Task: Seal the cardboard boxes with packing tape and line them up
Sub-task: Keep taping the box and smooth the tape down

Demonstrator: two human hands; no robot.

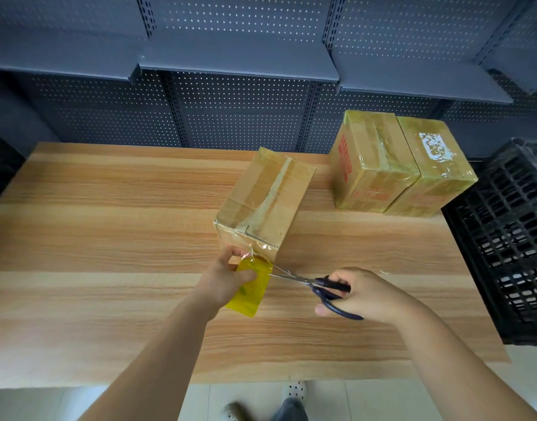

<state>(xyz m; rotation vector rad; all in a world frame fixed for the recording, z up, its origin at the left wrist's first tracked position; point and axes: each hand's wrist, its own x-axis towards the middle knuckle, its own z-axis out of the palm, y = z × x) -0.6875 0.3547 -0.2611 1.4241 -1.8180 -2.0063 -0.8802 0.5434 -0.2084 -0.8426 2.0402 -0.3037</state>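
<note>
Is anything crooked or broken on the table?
Yes. The brown cardboard box in the middle sits slanted on the wooden table, not lined up with the two taped cardboard boxes standing side by side at the back right. The right one of those carries a torn, patchy white label.

Soft, even light, src can't tell; bright on the table [109, 238], washed out at its near-left corner. Shelving [237, 117] behind sits dim, bluish. Shadows faint & soft-edged. Glare streaks on tape [279, 180] over the near box [252, 189] & far boxes [373, 156]; scissors [319, 282] blades glint. Wide-angle bend curves table edges & shelves twd corners. Centre sharp, edges softer, slight smear low down.
</note>
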